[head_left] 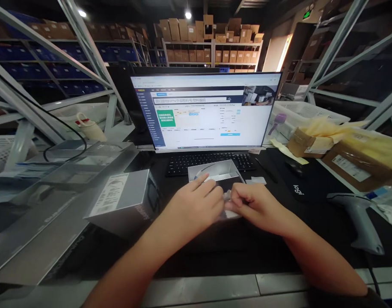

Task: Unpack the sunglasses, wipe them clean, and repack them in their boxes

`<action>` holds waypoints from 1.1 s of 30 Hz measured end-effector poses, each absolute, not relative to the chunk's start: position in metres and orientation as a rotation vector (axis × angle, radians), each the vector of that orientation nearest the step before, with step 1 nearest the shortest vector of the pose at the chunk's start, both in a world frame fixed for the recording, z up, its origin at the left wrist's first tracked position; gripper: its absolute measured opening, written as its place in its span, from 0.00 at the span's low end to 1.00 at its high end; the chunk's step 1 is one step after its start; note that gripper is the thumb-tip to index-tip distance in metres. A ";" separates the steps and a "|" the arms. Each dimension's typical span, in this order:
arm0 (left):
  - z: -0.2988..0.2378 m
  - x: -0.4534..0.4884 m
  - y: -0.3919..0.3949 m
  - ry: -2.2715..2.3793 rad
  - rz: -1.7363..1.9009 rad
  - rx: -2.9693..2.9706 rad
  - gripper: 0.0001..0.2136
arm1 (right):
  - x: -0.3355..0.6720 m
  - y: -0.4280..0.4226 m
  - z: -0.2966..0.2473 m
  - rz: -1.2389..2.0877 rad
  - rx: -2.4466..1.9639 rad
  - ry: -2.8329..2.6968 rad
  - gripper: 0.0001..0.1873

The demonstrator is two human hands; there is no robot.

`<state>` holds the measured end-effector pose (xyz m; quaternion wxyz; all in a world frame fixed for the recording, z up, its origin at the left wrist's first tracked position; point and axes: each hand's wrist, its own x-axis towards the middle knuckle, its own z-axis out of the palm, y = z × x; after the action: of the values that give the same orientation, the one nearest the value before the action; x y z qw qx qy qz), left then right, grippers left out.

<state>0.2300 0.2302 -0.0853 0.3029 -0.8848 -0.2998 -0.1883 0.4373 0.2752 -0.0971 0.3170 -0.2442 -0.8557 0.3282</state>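
Here the left hand (199, 199) and right hand (256, 205) meet over a pale scrap (227, 196) — mostly covered, too blurred to name, and each grip hidden with it! The open grey box (230, 169) loses its near side behind those fingers, itself blocking part of the keyboard (179, 164). Smallest monitor (199, 139) text: unreadable. Far left, grey packaging (45, 231) smears — cut by the edge.
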 end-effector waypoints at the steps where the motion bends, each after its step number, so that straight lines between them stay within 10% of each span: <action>1: -0.083 0.228 0.230 -0.797 -0.510 -2.366 0.08 | 0.439 0.278 -0.096 0.921 -0.625 -2.233 0.19; 11: -0.079 0.222 0.226 -0.776 -0.570 -2.517 0.09 | 0.488 0.310 -0.076 1.309 -0.454 -2.340 0.18; 19: -0.088 0.236 0.235 -0.751 -0.512 -2.407 0.11 | 0.443 0.269 -0.088 0.705 -0.763 -2.214 0.14; 33: -0.092 0.234 0.231 -0.895 -0.893 -2.469 0.03 | 0.495 0.323 -0.080 1.497 -0.660 -1.719 0.24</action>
<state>0.2337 0.2312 -0.0918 0.1828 -0.8751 -0.3173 -0.3164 0.4950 0.3228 -0.0799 0.3747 -0.2579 -0.6716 0.5849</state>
